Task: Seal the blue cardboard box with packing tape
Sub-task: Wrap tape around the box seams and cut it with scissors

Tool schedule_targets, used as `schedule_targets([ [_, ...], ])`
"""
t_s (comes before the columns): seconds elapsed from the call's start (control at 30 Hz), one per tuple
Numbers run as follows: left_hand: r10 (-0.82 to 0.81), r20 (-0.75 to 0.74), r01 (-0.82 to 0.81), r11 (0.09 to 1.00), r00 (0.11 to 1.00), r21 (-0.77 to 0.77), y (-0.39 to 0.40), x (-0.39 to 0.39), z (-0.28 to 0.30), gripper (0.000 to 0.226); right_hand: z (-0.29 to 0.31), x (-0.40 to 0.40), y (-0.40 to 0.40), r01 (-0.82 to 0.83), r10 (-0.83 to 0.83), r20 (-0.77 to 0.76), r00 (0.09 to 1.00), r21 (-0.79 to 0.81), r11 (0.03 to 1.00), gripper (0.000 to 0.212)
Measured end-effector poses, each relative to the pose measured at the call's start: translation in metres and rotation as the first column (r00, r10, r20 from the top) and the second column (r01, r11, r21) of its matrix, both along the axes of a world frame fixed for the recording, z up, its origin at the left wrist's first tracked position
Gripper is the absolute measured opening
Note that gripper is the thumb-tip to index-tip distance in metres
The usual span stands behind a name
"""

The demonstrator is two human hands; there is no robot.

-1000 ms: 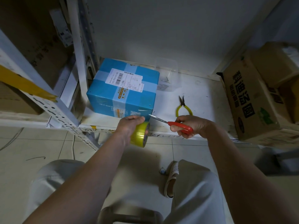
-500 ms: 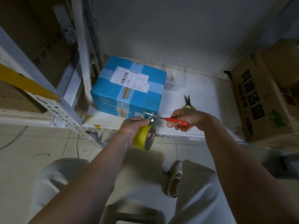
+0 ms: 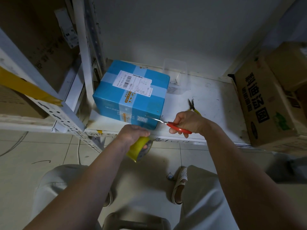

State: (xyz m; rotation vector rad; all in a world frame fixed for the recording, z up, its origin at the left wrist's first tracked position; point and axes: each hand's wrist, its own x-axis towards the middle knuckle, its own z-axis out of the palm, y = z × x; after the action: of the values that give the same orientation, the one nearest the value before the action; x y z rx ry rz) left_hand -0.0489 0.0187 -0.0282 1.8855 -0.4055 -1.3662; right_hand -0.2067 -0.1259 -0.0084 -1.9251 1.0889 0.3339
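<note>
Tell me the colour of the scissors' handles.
Red, seen in the head view: the scissors are held in the right hand.

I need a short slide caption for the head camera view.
Left hand holds the yellow tape roll; right hand points red scissors at the blue box.

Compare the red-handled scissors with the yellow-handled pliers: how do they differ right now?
The scissors are in the right hand, blades pointing at the blue box; the pliers lie untouched on the shelf, partly hidden behind that hand. Scissors handles are red, pliers handles yellow. Both are metal-tipped hand tools near the box.
</note>
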Motion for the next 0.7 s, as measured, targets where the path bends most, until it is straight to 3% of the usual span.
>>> schedule_targets([
  [0.13, 0.030, 0.071, -0.028, 0.999, 0.997, -0.034, 0.014, -0.002, -0.009, 0.015, -0.008, -0.007, 0.005, -0.257, 0.269, -0.297, 0.916, 0.078, 0.963, 0.027],
  [0.2, 0.066, 0.127, -0.061, 0.997, 0.990, -0.044, 0.018, -0.001, -0.013, 0.013, -0.014, -0.015, 0.009, -0.285, 0.277, -0.364, 0.889, 0.032, 0.958, 0.030],
  [0.27, 0.123, 0.175, -0.114, 0.992, 0.977, -0.062, 0.019, 0.000, -0.017, 0.009, -0.019, -0.026, 0.009, -0.152, 0.119, -0.369, 0.922, -0.060, 0.987, 0.036],
  [0.33, 0.181, 0.158, -0.166, 0.981, 0.971, -0.101, 0.019, -0.001, -0.018, 0.007, -0.030, -0.037, 0.010, 0.086, -0.151, -0.340, 0.928, -0.199, 0.976, 0.047],
  [0.4, 0.183, 0.206, -0.158, 0.978, 0.961, -0.134, 0.020, -0.005, -0.019, 0.007, -0.044, -0.039, 0.012, 0.353, -0.433, -0.261, 0.863, -0.302, 0.886, 0.058],
  [0.47, 0.120, 0.321, -0.079, 0.987, 0.939, -0.140, 0.021, -0.008, -0.022, 0.008, -0.056, -0.030, 0.016, 0.550, -0.598, -0.137, 0.790, -0.274, 0.789, 0.063],
  [0.6, -0.015, 0.537, 0.108, 0.984, 0.843, -0.143, 0.029, -0.010, -0.023, 0.005, -0.071, -0.001, 0.023, 0.584, -0.598, 0.041, 0.801, -0.279, 0.763, 0.049],
  [0.7, -0.023, 0.645, 0.186, 0.965, 0.764, -0.185, 0.031, -0.004, -0.020, 0.007, -0.074, 0.008, 0.024, 0.505, -0.530, 0.005, 0.848, -0.314, 0.804, 0.040],
])
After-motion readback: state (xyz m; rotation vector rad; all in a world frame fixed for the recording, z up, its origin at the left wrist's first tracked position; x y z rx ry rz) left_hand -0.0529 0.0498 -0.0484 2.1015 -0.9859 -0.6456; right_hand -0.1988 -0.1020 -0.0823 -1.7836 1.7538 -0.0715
